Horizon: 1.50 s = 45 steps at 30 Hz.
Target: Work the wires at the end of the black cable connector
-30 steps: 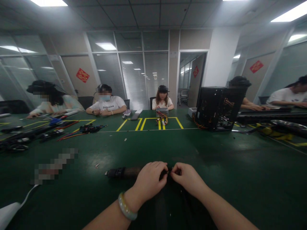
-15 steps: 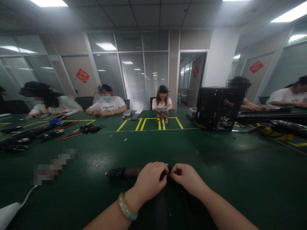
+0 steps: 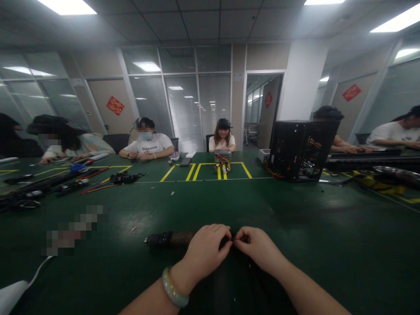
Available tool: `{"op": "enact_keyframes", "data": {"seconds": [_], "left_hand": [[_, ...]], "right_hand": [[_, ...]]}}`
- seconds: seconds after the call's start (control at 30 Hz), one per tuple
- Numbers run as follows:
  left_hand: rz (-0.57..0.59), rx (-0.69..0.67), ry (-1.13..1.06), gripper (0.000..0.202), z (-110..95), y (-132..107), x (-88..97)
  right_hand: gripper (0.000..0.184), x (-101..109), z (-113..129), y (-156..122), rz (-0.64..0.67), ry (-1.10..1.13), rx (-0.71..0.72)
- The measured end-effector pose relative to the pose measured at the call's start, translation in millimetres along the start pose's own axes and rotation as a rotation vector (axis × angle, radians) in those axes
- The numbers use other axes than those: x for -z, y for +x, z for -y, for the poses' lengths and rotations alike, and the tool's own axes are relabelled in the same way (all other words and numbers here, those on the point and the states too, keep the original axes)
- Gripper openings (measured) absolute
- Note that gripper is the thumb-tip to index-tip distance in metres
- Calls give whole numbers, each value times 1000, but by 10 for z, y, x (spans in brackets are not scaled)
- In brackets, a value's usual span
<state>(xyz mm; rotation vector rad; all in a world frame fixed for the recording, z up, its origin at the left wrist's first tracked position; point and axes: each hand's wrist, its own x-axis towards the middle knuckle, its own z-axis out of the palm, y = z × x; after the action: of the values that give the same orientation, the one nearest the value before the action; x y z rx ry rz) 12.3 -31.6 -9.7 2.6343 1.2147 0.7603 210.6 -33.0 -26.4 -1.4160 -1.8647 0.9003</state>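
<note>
My left hand (image 3: 206, 245), with a pale green bangle (image 3: 175, 288) at its wrist, is curled, thumb and fingertips closing around something dark. Facing it, my right hand (image 3: 257, 246) has thumb and forefinger pinched together, almost touching the left fingertips. Whatever lies between the two hands is too small and dark to name. Behind and left of my left hand, a dark cylindrical tool with a silver tip, like an electric screwdriver (image 3: 169, 239), lies on the green table mat (image 3: 210, 203). Its right end is hidden by my left hand.
A black computer case (image 3: 288, 151) stands at the back right. Bundles of cables (image 3: 123, 177) lie at left, and a power supply with coloured wires (image 3: 223, 155) sits at the far side. A white cord (image 3: 39, 267) crosses the near left. Several people sit around the table.
Both hands keep almost the same place and pinched grip. The view has tilted slightly, so the scene sits a little lower.
</note>
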Motion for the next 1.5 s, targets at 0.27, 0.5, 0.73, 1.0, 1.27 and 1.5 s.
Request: {"op": "enact_keyframes", "data": {"seconds": [0.27,0.5,0.73,1.0,1.27,1.5], "left_hand": [[25,-14,22,12,19,9,-15],[23,-34,43,9,-2,16,-21],[14,-49,32,14,-30,10,22],[-22,-60,43,13,-10,5,27],[-7,-66,63,11,-22,20,29],[-12,-94,79,10,-24,15,9]], "right_hand": [[10,5,21,-18,-11,-10,1],[12,29,93,-51,-10,-24,-7],[10,32,77,-42,-4,-17,-16],[10,25,53,-39,-10,-19,-3],[11,22,31,-42,-6,-23,2],[10,41,59,-58,5,-29,-28]]}}
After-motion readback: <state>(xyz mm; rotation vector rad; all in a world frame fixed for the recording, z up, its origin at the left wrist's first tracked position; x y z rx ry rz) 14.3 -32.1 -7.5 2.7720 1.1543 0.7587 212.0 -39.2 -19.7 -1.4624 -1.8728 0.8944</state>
